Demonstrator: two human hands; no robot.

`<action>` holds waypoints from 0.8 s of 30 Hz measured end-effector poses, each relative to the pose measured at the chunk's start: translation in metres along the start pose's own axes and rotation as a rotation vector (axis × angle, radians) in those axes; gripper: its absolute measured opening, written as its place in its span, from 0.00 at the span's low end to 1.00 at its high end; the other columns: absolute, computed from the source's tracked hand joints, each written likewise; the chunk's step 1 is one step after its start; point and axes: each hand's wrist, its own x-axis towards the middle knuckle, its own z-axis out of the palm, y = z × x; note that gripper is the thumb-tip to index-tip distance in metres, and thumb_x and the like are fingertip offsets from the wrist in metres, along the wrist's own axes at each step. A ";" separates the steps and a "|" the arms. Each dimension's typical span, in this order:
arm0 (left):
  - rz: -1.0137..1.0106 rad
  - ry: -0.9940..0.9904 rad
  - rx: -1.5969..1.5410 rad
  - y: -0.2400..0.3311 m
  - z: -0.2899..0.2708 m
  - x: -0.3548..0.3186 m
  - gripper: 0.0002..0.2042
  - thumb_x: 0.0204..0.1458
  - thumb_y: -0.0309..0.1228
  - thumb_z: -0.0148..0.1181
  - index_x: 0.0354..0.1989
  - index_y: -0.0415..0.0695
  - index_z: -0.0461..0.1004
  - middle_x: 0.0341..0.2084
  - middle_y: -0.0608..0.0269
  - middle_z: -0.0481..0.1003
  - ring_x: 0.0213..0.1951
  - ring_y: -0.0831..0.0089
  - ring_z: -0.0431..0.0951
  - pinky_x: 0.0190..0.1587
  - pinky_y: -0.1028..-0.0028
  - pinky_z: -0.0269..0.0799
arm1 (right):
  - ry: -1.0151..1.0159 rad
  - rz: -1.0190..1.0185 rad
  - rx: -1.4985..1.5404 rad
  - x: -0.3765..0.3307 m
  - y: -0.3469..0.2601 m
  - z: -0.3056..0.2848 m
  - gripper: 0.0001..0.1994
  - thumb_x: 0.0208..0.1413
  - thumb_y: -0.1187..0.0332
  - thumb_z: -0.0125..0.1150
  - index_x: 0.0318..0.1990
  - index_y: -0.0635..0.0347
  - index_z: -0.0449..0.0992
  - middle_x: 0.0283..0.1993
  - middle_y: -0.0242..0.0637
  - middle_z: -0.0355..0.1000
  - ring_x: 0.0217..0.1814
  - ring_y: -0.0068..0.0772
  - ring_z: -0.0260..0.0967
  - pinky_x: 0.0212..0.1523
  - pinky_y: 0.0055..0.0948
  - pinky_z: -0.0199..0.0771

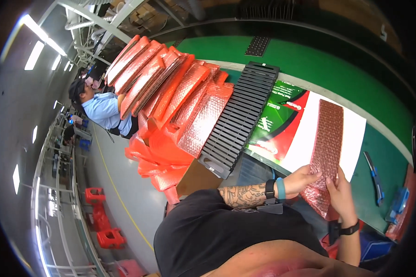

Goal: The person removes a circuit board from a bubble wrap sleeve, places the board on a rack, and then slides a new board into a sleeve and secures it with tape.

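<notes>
A long pink bubble-wrap pouch lies over a flat printed carton sheet, white, red and green, on the green worktable. My left hand grips the pouch's near end from the left. My right hand holds the same end from the right, thumb on the bubble wrap. The pouch's near end folds down toward me below my hands.
A black slotted tray leans beside a big stack of red-pink bubble pouches in a cardboard box. A blue utility knife and a blue tool lie at the right. A person in a blue shirt sits behind; red stools stand on the floor.
</notes>
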 end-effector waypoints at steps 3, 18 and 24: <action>0.013 -0.016 0.008 0.008 -0.018 -0.001 0.22 0.69 0.32 0.51 0.66 0.34 0.61 0.58 0.59 0.72 0.59 0.74 0.70 0.63 0.71 0.66 | -0.214 -0.221 -0.750 0.032 -0.033 -0.053 0.11 0.60 0.68 0.62 0.37 0.71 0.79 0.15 0.46 0.62 0.19 0.26 0.64 0.22 0.38 0.63; -0.079 0.019 0.190 0.024 -0.040 0.009 0.23 0.67 0.29 0.52 0.67 0.33 0.59 0.60 0.59 0.70 0.59 0.74 0.69 0.64 0.70 0.64 | 0.297 -0.048 -0.580 0.496 -0.130 0.132 0.21 0.58 0.51 0.67 0.42 0.64 0.81 0.43 0.47 0.80 0.44 0.44 0.80 0.41 0.40 0.81; -0.068 -0.006 0.160 0.025 -0.041 0.010 0.23 0.68 0.28 0.50 0.68 0.34 0.58 0.61 0.58 0.70 0.62 0.73 0.68 0.65 0.69 0.63 | 0.287 -0.012 -0.660 0.531 -0.113 0.123 0.25 0.56 0.47 0.66 0.52 0.58 0.81 0.57 0.46 0.77 0.59 0.49 0.74 0.57 0.42 0.77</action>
